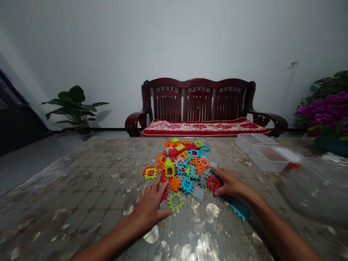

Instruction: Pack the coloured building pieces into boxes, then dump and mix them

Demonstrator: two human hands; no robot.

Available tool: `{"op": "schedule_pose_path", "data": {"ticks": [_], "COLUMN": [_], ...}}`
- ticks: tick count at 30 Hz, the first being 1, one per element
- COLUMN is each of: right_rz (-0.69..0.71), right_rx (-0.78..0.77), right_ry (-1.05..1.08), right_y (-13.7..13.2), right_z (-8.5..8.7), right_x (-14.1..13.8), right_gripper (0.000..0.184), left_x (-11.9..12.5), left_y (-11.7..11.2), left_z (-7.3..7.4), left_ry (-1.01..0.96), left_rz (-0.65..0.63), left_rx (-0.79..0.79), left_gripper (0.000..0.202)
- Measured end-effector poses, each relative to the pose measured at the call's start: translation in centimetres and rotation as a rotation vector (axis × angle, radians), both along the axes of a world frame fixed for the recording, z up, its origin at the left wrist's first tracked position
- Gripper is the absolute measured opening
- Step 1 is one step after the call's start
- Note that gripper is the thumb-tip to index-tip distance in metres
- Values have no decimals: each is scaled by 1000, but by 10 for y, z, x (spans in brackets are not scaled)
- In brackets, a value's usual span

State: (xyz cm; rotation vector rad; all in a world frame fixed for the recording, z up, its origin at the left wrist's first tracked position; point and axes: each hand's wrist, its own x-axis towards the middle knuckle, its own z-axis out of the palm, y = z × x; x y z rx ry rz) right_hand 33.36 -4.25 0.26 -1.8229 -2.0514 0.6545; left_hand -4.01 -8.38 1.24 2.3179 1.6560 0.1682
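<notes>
A pile of toothed plastic puzzle pieces (181, 168) in orange, red, blue, green and grey lies on the table. My left hand (152, 203) rests at its near left edge with fingers spread, its thumb close to a green square frame piece (175, 202). An orange piece (174, 184) lies just beyond those fingers. On the right side of the pile, my right hand (231, 183) has thumb and fingers apart around the edge of a red piece (214, 183); whether they touch it I cannot tell. Beneath the right wrist, a blue piece (240, 210) is partly hidden.
Clear plastic boxes (268, 159) stand at the table's right, with a large transparent container (315, 188) nearer to me. Behind the patterned table (89, 188) is a dark wooden bench (198, 99). A potted plant (74, 107) stands left, purple flowers (328, 112) right.
</notes>
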Motion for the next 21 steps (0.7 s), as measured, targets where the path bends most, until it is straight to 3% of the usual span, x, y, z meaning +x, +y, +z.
{"op": "schedule_pose_path", "data": {"ticks": [5, 11, 17, 21], "right_rz": [4, -37, -36, -80], "right_rx": [-7, -32, 0, 26], "right_ry": [-95, -52, 52, 243], "right_y": [3, 14, 18, 20], "right_z": [7, -1, -1, 4], "right_x": [-15, -25, -26, -29], "right_gripper": [105, 108, 89, 75], "left_x": [14, 31, 37, 38], "left_y": [2, 6, 12, 12], "left_z": [4, 14, 6, 2], "left_ry": [3, 18, -35, -80], "left_rz": [-34, -68, -93, -69], "left_rx": [55, 61, 76, 88], "left_gripper": [85, 93, 102, 107]}}
